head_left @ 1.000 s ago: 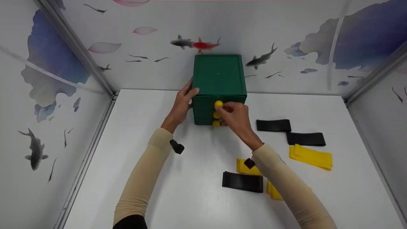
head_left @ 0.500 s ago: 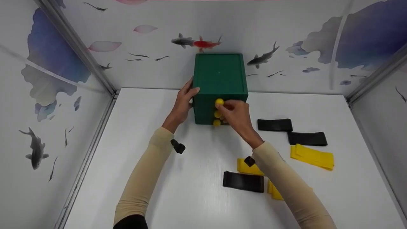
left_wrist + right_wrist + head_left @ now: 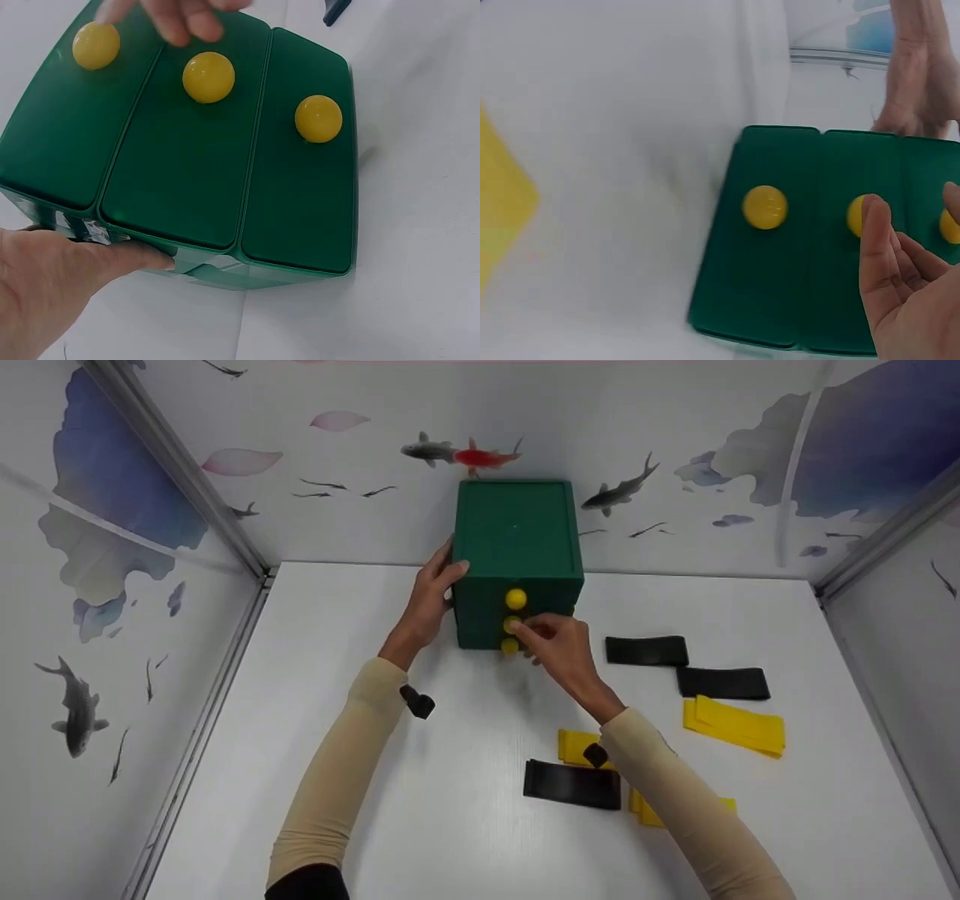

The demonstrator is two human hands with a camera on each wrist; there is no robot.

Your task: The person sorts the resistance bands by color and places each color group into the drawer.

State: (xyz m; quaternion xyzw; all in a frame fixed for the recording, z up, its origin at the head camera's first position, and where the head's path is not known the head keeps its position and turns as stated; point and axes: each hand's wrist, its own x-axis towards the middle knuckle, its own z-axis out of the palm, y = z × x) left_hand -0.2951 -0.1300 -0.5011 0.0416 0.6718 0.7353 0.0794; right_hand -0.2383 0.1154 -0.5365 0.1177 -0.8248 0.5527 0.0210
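A small green drawer box stands against the back wall, three drawer fronts stacked one above another. Each front bears a round yellow knob: the top knob, the middle knob and the bottom knob. My left hand rests along the box's left side, thumb on its upper front edge, other fingers partly hidden. My right hand is in front of the drawers, overlapping the middle knob in the head view. In the right wrist view its fingers are spread apart and hold nothing. All drawers look closed.
To the right on the white table lie folded black strips, one black strip nearest me and another beside the box. Folded yellow strips lie among them, some under my right forearm. Patterned panels enclose the table's back and sides.
My right hand has let go of the top knob and moved down to the level of the middle knob. The left hand stays at the box's side.
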